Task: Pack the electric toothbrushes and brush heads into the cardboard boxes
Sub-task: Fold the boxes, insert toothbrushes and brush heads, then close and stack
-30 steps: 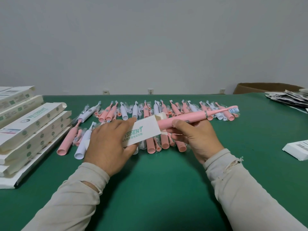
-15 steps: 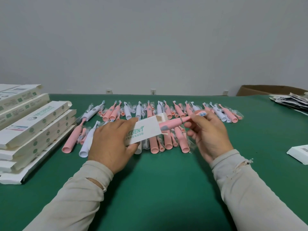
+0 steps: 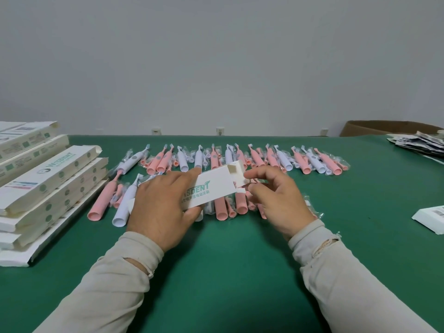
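My left hand (image 3: 159, 207) grips a long white cardboard box (image 3: 211, 188) with green lettering, held flat above the table. Its right end is open, flaps spread. My right hand (image 3: 276, 198) is at that open end, fingers loosely curled, fingertips touching a small side flap. No toothbrush shows outside the box. Behind and under the box lie rows of pink toothbrushes (image 3: 257, 158) and white toothbrushes (image 3: 181, 161), with bagged brush heads (image 3: 310, 205) among them.
A stack of white boxes (image 3: 48, 179) fills the left of the green table (image 3: 228, 260). A small white box (image 3: 432, 217) lies at the right edge, a paper pile (image 3: 418, 143) far right, a brown carton (image 3: 384, 127) behind it.
The pink toothbrush that my right hand was sliding into the box has gone fully inside. My right hand has moved up to the box's open end flaps.
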Tool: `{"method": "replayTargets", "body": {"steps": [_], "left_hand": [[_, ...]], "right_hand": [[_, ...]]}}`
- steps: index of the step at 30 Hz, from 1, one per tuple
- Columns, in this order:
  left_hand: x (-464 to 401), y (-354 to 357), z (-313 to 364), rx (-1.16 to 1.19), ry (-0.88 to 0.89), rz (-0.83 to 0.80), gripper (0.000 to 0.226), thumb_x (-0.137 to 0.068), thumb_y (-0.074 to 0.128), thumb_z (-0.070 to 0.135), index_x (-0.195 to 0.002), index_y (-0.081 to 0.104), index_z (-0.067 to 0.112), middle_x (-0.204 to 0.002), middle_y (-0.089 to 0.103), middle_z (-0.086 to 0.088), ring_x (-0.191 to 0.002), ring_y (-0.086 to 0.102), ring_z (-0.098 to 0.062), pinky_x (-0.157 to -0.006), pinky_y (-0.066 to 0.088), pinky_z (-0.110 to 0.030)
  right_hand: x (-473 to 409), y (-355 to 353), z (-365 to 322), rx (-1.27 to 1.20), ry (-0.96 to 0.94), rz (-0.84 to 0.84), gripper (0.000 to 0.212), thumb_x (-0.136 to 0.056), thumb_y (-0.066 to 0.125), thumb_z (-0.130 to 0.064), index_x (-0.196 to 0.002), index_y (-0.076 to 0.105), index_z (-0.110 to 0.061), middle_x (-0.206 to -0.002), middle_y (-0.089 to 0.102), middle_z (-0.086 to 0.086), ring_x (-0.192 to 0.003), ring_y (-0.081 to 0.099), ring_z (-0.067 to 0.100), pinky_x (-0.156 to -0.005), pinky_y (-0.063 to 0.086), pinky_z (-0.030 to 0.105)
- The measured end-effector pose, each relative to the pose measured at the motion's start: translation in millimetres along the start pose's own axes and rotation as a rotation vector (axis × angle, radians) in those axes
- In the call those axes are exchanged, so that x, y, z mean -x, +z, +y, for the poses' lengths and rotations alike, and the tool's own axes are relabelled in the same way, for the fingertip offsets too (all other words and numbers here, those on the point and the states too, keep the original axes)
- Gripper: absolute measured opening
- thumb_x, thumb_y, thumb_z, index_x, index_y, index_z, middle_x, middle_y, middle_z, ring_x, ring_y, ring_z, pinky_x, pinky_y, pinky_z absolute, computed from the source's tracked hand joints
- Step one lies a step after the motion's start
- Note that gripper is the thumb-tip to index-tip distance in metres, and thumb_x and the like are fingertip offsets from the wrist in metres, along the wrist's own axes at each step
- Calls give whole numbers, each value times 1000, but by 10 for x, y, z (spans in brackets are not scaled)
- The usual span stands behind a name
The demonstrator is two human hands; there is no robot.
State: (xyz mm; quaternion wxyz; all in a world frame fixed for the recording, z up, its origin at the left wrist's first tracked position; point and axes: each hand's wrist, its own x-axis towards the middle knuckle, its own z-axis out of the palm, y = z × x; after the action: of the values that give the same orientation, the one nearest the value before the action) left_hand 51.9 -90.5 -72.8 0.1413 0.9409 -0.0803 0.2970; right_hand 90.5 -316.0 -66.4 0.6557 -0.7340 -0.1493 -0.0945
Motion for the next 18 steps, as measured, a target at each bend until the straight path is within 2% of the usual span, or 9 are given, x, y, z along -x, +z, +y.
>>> {"method": "replayTargets", "body": {"steps": [2, 4, 6, 9, 12, 13, 15, 17, 18], "left_hand": [[2, -5, 17, 2, 16, 10, 67, -77, 75, 35, -140, 52, 31, -122, 64, 5, -105, 57, -27, -90, 40, -45], [3, -5, 36, 14, 40, 14, 66, -77, 76, 35, -139, 54, 29, -121, 65, 4, -106, 58, -28, -91, 41, -46], [14, 5, 57, 15, 74, 10, 66, -77, 73, 36, -139, 53, 29, -122, 64, 5, -109, 58, -27, -93, 41, -46], [-6, -4, 34, -31, 80, 17, 70, -76, 77, 37, -140, 51, 27, -123, 65, 4, -110, 58, -27, -93, 41, -47], [-56, -71, -90, -124, -35, -6, 72, -77, 75, 44, -141, 47, 28, -129, 61, 3, -114, 55, -27, -96, 41, -47], [-63, -79, -140, -126, -84, -17, 71, -78, 74, 44, -141, 47, 28, -132, 59, 2, -116, 53, -26, -96, 42, -46], [-60, -74, -204, -59, -161, -32, 67, -79, 75, 39, -140, 48, 29, -133, 57, 2, -119, 48, -25, -95, 44, -45], [-64, -60, -227, -1, -190, -48, 63, -80, 77, 37, -137, 50, 28, -131, 56, 3, -119, 46, -24, -95, 45, -44], [-71, -55, -238, 8, -194, -57, 62, -80, 77, 36, -135, 51, 28, -129, 56, 3, -118, 46, -23, -96, 45, -44]], "right_hand": [[43, 57, -16, -105, 4, -96, 18, -81, 64, -20, -93, 71, -31, -90, 71, -16, -68, 61, 7, -75, 57, 41], [81, 109, -19, -157, -6, -184, 18, -82, 72, -19, -98, 70, -28, -97, 74, -11, -66, 64, 13, -72, 59, 41], [105, 162, -4, -208, 4, -215, 20, -85, 76, -8, -99, 66, -19, -96, 78, -2, -66, 70, 19, -67, 61, 37], [104, 176, -6, -253, 24, -141, 20, -85, 75, 1, -88, 64, -16, -82, 77, 3, -61, 71, 25, -62, 60, 34], [69, 112, -16, -292, 36, -24, 24, -82, 80, -5, -78, 67, -25, -93, 75, 9, -66, 72, 31, -64, 62, 38], [59, 101, -14, -282, 35, -6, 23, -81, 82, -8, -78, 67, -26, -99, 74, 14, -67, 72, 32, -66, 61, 43], [48, 92, -10, -235, 28, -23, 18, -78, 83, -19, -78, 67, -27, -100, 72, 13, -66, 71, 31, -68, 59, 51], [29, 63, -43, -239, 43, -63, 6, -77, 76, -31, -78, 71, -28, -95, 74, 6, -69, 73, 25, -61, 60, 38], [15, 27, -68, -255, 60, -77, 7, -80, 70, -33, -79, 74, -27, -94, 74, 3, -75, 74, 24, -62, 59, 31]]}}
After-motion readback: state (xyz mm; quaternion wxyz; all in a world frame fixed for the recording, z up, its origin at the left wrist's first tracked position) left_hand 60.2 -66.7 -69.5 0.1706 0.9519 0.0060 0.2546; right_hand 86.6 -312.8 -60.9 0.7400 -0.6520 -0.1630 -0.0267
